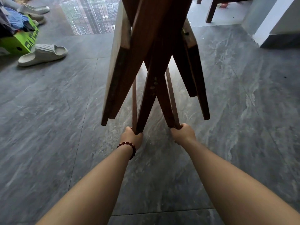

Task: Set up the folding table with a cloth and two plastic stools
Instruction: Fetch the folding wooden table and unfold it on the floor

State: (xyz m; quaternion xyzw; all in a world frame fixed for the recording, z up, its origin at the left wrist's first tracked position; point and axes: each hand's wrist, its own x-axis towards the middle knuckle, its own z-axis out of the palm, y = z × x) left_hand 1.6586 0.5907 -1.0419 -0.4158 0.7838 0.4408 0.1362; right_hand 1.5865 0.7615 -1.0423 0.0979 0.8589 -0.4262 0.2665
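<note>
A dark wooden folding table [146, 51] hangs folded in front of me above the grey tiled floor, its crossed legs pointing down toward me. My left hand [131, 137], with a red bead bracelet on the wrist, is closed around the end of the left leg. My right hand [183, 133] grips the end of the right leg. The two held legs spread apart in a V. Two flat outer panels hang at either side. No cloth or plastic stools are in view.
Grey slippers [43, 54] lie on the floor at the left beside a green box [19, 41] piled with clothes. More shoes [35, 9] sit at the far left. Dark furniture legs [211, 12] and a white wall base [272, 30] stand at the upper right.
</note>
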